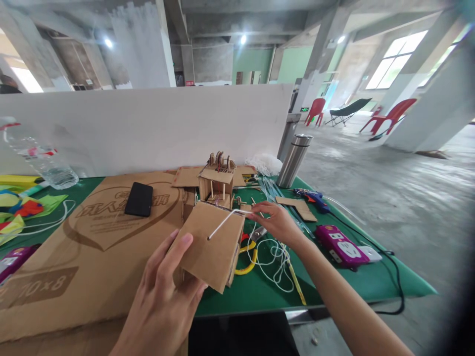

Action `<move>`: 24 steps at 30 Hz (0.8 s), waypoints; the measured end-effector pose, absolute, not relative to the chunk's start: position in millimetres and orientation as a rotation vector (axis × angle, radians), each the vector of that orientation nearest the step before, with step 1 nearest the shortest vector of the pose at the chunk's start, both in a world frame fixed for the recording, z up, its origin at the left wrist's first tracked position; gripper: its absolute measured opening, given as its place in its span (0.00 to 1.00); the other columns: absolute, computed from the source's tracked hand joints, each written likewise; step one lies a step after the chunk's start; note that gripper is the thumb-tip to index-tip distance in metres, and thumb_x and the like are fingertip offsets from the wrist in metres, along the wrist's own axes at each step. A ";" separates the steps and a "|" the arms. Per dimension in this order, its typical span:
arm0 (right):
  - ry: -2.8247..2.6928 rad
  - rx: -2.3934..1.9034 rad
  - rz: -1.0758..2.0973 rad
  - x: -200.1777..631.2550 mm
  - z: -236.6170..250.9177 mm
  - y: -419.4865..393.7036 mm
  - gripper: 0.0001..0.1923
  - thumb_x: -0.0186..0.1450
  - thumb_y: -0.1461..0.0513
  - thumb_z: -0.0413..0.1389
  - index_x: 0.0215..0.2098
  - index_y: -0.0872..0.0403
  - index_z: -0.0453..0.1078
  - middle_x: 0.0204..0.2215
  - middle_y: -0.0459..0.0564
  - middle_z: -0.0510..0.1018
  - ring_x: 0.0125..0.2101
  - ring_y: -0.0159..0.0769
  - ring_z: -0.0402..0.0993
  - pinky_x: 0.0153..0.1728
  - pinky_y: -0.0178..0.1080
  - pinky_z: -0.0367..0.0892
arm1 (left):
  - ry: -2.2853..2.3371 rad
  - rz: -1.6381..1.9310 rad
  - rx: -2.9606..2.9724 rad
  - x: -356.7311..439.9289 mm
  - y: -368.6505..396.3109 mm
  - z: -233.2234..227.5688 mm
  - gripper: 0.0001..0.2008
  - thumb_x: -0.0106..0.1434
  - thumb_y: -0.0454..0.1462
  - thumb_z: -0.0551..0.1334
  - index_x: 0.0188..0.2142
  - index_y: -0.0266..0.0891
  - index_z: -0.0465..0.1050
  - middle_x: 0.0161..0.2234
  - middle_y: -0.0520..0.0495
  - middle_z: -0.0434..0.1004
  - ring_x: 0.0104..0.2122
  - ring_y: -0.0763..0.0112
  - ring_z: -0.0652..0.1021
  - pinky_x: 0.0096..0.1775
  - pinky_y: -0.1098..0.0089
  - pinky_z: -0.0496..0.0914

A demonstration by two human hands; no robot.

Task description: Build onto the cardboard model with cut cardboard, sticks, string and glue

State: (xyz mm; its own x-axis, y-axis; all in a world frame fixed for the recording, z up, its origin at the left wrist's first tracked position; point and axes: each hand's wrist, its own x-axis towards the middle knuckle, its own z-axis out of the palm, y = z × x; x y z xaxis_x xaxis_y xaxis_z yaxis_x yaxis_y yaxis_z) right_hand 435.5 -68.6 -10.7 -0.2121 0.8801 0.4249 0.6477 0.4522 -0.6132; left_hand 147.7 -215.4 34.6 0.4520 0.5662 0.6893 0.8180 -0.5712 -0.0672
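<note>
The left hand (pixel 165 284) pinches the cardboard piece (pixel 215 259), near 7 o'clock. At its 2 o'clock, the right hand (pixel 273 222) pinches white string (pixel 221 223). It looks like threading; the next pull should be gentle.

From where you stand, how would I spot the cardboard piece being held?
Find the green table; above its near edge, the left hand holds a squarish cardboard piece. Unlike the large printed cardboard sheet nearby, this one has white string running from its plain face to the right hand.
</note>
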 end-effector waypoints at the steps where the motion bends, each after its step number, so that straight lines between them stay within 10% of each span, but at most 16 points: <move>1: -1.945 -1.274 0.389 432.1 -5.9 -77.8 0.14 0.66 0.52 0.57 0.44 0.51 0.76 0.45 0.55 0.79 0.46 0.47 0.76 0.48 0.49 0.69 | -1.166 -0.882 -2.317 147.4 -215.1 34.0 0.12 0.65 0.25 0.60 0.43 0.42 0.73 0.61 0.41 0.57 0.65 0.55 0.62 0.62 0.57 0.67; 8: -1.946 -0.796 0.211 388.4 38.5 -157.4 0.38 0.66 0.67 0.53 0.70 0.42 0.47 0.67 0.55 0.58 0.67 0.51 0.55 0.63 0.58 0.60 | -1.159 -0.928 -2.335 147.9 -211.2 32.7 0.13 0.64 0.24 0.61 0.42 0.43 0.73 0.64 0.44 0.54 0.66 0.55 0.61 0.64 0.57 0.63; 14: -1.993 -0.653 -0.039 365.9 52.4 -152.9 0.32 0.65 0.73 0.53 0.62 0.37 0.61 0.55 0.50 0.73 0.62 0.51 0.62 0.58 0.60 0.64 | -1.122 -1.039 -2.278 141.9 -225.4 29.3 0.11 0.61 0.26 0.64 0.40 0.43 0.74 0.68 0.44 0.49 0.66 0.53 0.62 0.61 0.55 0.67; 18: -1.939 -0.646 -0.006 367.8 50.1 -144.2 0.28 0.65 0.73 0.53 0.57 0.40 0.65 0.53 0.51 0.75 0.59 0.48 0.66 0.56 0.58 0.66 | -1.268 -1.285 -2.279 134.0 -241.2 20.2 0.15 0.60 0.25 0.62 0.43 0.44 0.74 0.46 0.46 0.73 0.44 0.68 0.79 0.43 0.71 0.77; 24: -1.900 -0.633 0.069 370.7 50.4 -145.0 0.25 0.66 0.73 0.51 0.55 0.43 0.69 0.54 0.52 0.75 0.59 0.47 0.68 0.57 0.56 0.67 | -2.062 -1.468 -2.653 134.2 -232.5 22.8 0.11 0.72 0.40 0.52 0.47 0.43 0.72 0.25 0.54 0.77 0.22 0.74 0.77 0.23 0.77 0.72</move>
State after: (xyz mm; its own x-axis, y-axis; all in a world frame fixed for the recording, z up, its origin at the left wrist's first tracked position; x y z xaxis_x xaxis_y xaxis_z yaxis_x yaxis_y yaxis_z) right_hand 370.7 -145.0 50.4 -0.2782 0.4565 0.8451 0.3941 0.8566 -0.3330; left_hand 134.2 -232.5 22.8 0.1111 0.9597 0.2581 0.5581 -0.2752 0.7829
